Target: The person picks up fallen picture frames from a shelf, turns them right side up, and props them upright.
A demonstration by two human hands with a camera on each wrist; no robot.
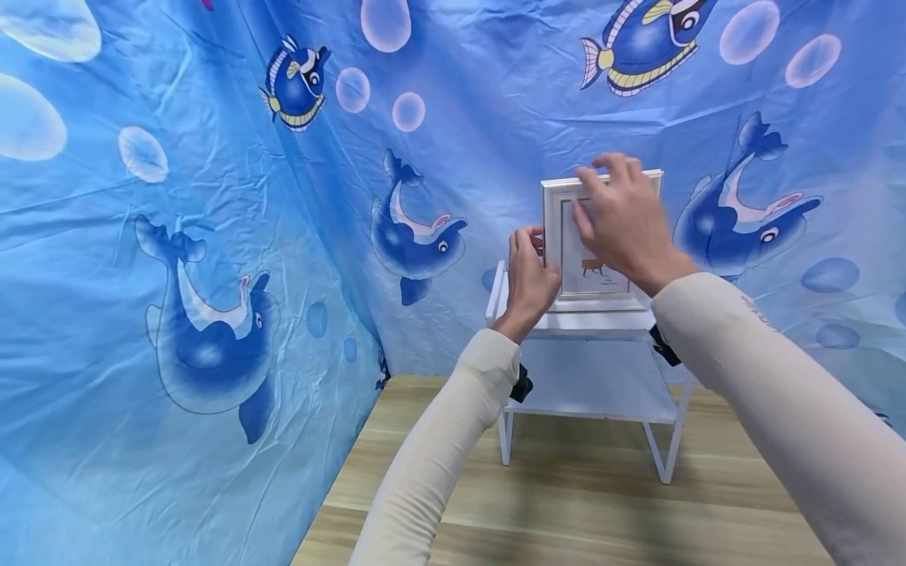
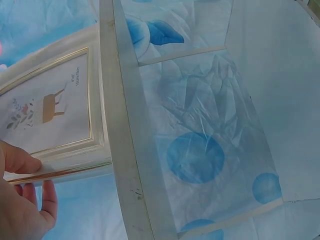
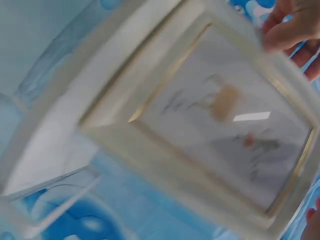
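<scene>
A white picture frame (image 1: 555,251) with a thin gold inner line stands upright on the top of a small white side table (image 1: 594,321). Its picture shows a tan pot on legs with small flowers. At the frame's left edge my left hand (image 1: 527,275) grips it, thumb on the front and fingers behind, as the left wrist view (image 2: 25,200) also shows. My right hand (image 1: 626,220) is raised before the frame's upper right part, thumb spread from loosely bent fingers close to the top edge. It hides part of the picture.
Below the tabletop the side table has a lower shelf (image 1: 594,381) and thin white legs (image 1: 658,452). Blue cloth (image 1: 439,330) printed with dolphins, fish and bubbles hangs behind and at the left. The floor (image 1: 566,511) is wood-patterned.
</scene>
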